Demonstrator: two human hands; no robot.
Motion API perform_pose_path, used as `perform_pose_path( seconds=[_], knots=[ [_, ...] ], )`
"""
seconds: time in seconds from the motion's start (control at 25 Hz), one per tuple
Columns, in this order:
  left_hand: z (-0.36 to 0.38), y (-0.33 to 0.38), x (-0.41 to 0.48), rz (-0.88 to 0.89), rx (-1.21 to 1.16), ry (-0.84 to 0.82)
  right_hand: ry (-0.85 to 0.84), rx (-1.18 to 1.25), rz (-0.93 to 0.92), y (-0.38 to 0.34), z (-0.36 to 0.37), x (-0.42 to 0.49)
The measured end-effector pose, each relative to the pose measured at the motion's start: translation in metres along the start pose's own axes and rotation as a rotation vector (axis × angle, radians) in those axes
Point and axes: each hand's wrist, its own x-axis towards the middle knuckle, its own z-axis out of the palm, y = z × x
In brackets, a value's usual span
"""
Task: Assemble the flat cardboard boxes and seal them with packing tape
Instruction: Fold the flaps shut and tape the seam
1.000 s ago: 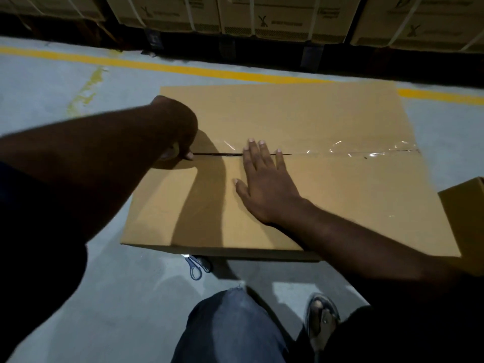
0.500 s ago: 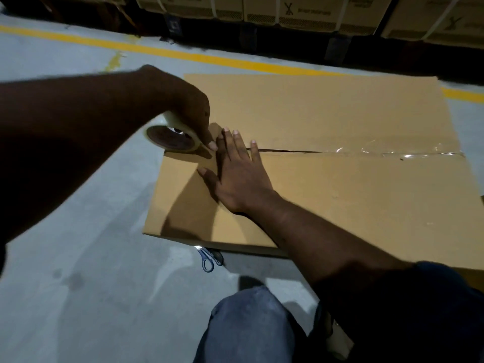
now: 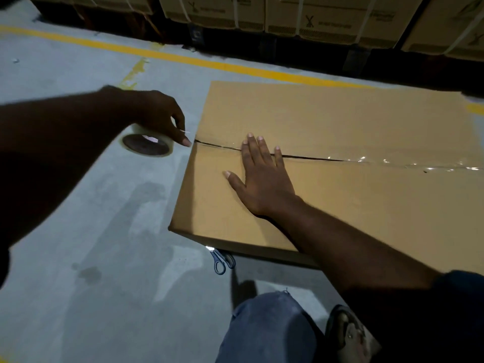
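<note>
Sealing the cardboard box (image 3: 353, 210) at centre-right: left grip (image 3: 159, 119) curled round the tape roll (image 3: 146, 148) beside its left edge, right grip (image 3: 264, 179) flat, pressing the seam (image 3: 309, 157). Probably needs tape over its open left stretch.

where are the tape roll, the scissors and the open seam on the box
tape roll (image 3: 146, 145): head view, on its dark core face
scissors (image 3: 216, 256): head view, on the blue handle shank
open seam (image 3: 309, 157): head view, on the dark untaped gap

Ahead of you, the strapped cartons (image 3: 337, 11) stacked along the floor line carry a dark mark (image 3: 309, 21), seemingly an X; the printed line (image 3: 334, 24) beside it is too blurred to read.
</note>
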Motion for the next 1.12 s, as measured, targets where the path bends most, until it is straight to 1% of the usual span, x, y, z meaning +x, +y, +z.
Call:
perform_pose_path(
  seconds=[0.04, 0.12, 0.36, 0.4, 0.52, 0.56, 0.64, 0.72, 0.8, 0.92, 1.12],
  knots=[
    [0.002, 0.003, -0.004, 0.005, -0.034, 0.003, 0.001, -0.008, 0.001, 0.0, 0.0, 0.001],
    [0.009, 0.001, 0.002, 0.034, -0.029, 0.024, 0.016, -0.031, 0.01, -0.001, 0.001, 0.001],
    [0.033, -0.012, 0.027, 0.13, -0.205, -0.026, 0.087, -0.063, 0.091, -0.025, 0.001, 0.003],
    [0.036, -0.012, 0.03, 0.156, -0.221, -0.039, 0.079, -0.067, 0.056, -0.033, 0.0, 0.007],
    [0.042, -0.015, 0.04, 0.197, -0.258, -0.036, 0.02, -0.049, -0.161, -0.059, -0.002, 0.034],
    [0.042, -0.015, 0.041, 0.199, -0.248, -0.039, -0.007, -0.033, -0.204, -0.067, -0.001, 0.046],
    [0.046, -0.019, 0.043, 0.227, -0.225, -0.04, -0.036, -0.001, -0.19, -0.079, 0.001, 0.065],
    [0.052, -0.026, 0.042, 0.28, -0.229, -0.045, -0.02, -0.009, -0.138, -0.085, 0.009, 0.069],
    [0.056, -0.032, 0.036, 0.305, -0.306, -0.043, 0.016, -0.026, -0.118, -0.086, 0.015, 0.067],
    [0.055, -0.039, 0.029, 0.261, -0.416, -0.019, 0.029, -0.043, -0.109, -0.087, 0.017, 0.067],
    [0.056, -0.042, 0.024, 0.269, -0.415, -0.036, 0.025, -0.07, -0.144, -0.08, 0.014, 0.054]
  ],
)
